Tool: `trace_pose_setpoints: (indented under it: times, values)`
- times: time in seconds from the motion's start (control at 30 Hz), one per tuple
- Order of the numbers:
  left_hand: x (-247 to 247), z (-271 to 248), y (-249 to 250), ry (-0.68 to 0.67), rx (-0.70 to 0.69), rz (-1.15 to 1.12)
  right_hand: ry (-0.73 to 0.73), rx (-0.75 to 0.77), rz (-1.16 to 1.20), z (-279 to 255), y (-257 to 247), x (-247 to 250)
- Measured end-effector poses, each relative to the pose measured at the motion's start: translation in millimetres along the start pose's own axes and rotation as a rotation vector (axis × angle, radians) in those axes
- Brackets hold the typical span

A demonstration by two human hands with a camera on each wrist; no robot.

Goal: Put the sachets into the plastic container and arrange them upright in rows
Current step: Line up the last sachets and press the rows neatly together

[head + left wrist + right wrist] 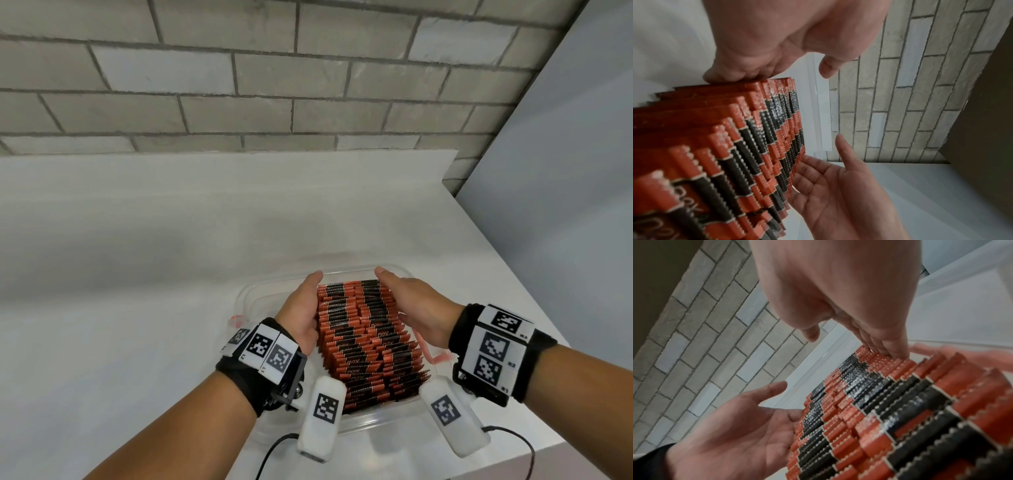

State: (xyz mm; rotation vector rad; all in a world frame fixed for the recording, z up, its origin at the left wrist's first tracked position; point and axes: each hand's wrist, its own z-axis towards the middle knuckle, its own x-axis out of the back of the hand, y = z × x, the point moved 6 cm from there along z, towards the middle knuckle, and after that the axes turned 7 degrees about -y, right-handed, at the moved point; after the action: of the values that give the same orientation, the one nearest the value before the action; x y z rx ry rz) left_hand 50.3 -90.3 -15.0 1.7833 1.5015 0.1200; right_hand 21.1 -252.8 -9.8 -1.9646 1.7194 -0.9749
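1. Since both wrists sit nearest the camera, start there: left hand [301,315] and right hand [416,308] reaching forward into the plastic container [394,423], 1 along each flank of the pack.
2. Between them, sachets [368,339] standing on edge inside the container, red-and-black tops serrated, packed in rows running away from the body; near rows leaning and stepped rather than flush.
3. On the left flank, fingers extended and flat against the sachet edges, thumb lifted free above; pressing, not curled round anything.
4. On the right flank, palm open and facing the pack, fingers straight along the sachet ends, thumb apart; likewise nothing clasped.
5. Judged step: squaring the block from both sides. To do it well:
   - Press inward evenly with both palms, so that no row bows out.
   - Keep fingers low on the edges, as pressure near the tops would probably tip the sachets.
   - Ease the leaning near rows upright before tightening further.
6. Beyond the fingertips, far container wall with a little spare room behind the last row; worth sliding the block back into it.
7. Farther off, white counter [171,240], then grey brick wall [239,85].
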Motion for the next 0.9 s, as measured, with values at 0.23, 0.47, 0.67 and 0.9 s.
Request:
trace_pose_setpoints:
  times: [0.23,0.47,0.67,0.9]
  values:
    - [-4,-8,-1,0.003,0.032,-0.028,0.047,-0.049,-0.019,3,7,2]
    - [-2,-16,-2,0.035,0.063,0.018,0.024,-0.076,0.003,-1,13,0]
    - [-6,-12,-12,-0.027,0.074,-0.047,-0.024,-0.117,0.007,-6,14,-4]
    - [-4,-15,-15,-0.008,0.118,-0.004,-0.035,-0.127,-0.039,-12,12,-6]
